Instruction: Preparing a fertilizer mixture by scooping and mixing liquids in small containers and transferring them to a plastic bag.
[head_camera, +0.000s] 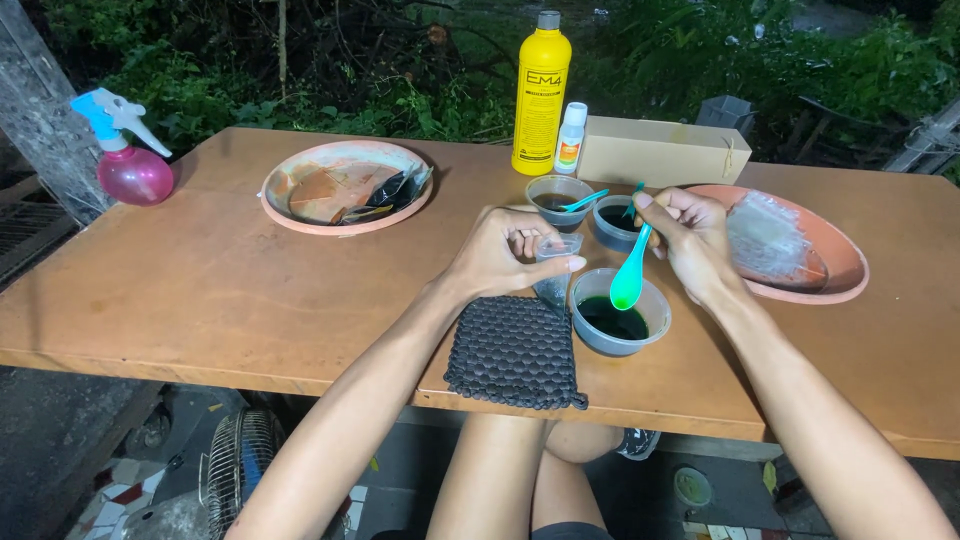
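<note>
A: Start at the left, taking the yellow bottle (541, 92) as the marker. What is there?

B: Far left of it stands a pink spray bottle (128, 150) near the edge of the wooden table (220, 290). Nearer the bottle lies a clay-coloured plate (345, 186) with dark scraps on it.

A: And the hands?

B: In front of the bottle, the left hand (505, 253) curls its fingers around a small clear cup (556, 268), tipped and held just above a dark woven mat (516, 351). To the right, the right hand (692, 240) pinches a green spoon (630, 272), its bowl hanging over a grey cup of dark green liquid (620, 312).

A: Further right?

B: Two more small cups (585, 205) stand just before the bottle, then a tan box (662, 152) and a second plate (800, 245) holding a clear bag.

A: What might go wrong?

B: I judge the spoon could drip green liquid onto the mat or table, since both hover beside the cup's rim. The tipped clear cup looks lightly held; a slip would spill it.
</note>
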